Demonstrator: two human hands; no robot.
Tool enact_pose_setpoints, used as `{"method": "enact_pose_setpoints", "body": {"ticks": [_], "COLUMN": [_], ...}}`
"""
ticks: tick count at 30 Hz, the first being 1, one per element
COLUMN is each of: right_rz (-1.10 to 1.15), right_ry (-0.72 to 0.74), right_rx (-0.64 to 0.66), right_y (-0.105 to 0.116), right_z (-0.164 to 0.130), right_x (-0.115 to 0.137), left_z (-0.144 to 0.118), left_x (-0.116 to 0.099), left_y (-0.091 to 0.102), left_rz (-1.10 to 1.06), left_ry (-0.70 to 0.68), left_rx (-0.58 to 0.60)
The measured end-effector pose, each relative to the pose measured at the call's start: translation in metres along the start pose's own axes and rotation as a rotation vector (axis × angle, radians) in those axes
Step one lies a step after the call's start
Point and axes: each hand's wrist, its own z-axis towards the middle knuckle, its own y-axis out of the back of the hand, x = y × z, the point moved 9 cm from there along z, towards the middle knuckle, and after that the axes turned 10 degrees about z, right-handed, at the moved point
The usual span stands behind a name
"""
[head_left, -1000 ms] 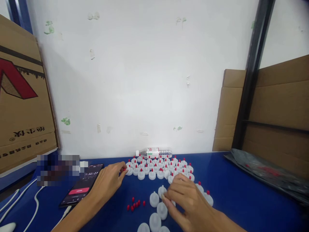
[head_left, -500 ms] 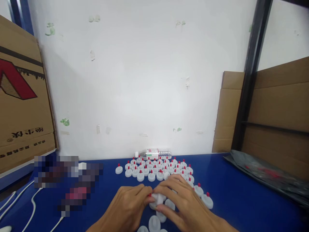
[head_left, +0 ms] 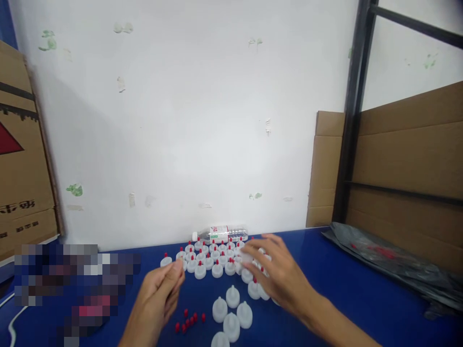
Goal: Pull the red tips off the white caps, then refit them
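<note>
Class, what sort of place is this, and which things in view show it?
Probably a workshop or similar workroom: many red-tipped white pieces stand grouped on the table, loose red caps lie nearby, and printed cardboard stands at the left.

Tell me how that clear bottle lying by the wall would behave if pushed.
The bottle would probably roll readily, being round and lying on its side. Pushed back, it would likely soon meet the wall; rolled forward, the white caps in front. Its clear, ribbed side may flex if squeezed.
</note>
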Motion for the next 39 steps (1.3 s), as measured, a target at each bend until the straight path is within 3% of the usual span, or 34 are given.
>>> {"method": "enact_pose_setpoints", "body": {"ticks": [3, 6, 8, 12, 15, 28, 39], "right_rz": [0.020, 0.113, 0.176, 0.253, 0.229, 0.268, 0.424], "right_ry": [-0.201, -0.258, -0.252, -0.234, -0.258, -0.238, -0.416], "right_rx": [-0.003, 0.050, 0.100, 0.166, 0.147, 0.212, 0.356], "right_y": [0.006, -0.002, -0.011, -0.025, -0.025, -0.041, -0.072], "right_z": [-0.002, -0.003, -0.004, -0.010, -0.013, -0.018, -0.034], "right_x": [-0.039, -0.044, -0.036, -0.024, -0.022, -0.015, -0.015], "left_z": [0.003, 0.004, 0.005, 0.007, 0.010, 0.016, 0.011], "left_x": [-0.020, -0.021, -0.017, -0.014, -0.008, 0.007, 0.007], "left_y": [0.021, 0.007, -0.003, -0.012, -0.014, -0.016, -0.026], "left_rz": [0.351, 0.680, 0.781, 0.769, 0.777, 0.901, 0.904], "left_ry": [-0.246, -0.326, -0.325, -0.363, -0.365, -0.301, -0.413], "left_rx": [-0.107, 0.009, 0.090, 0.166, 0.202, 0.276, 0.356]}}
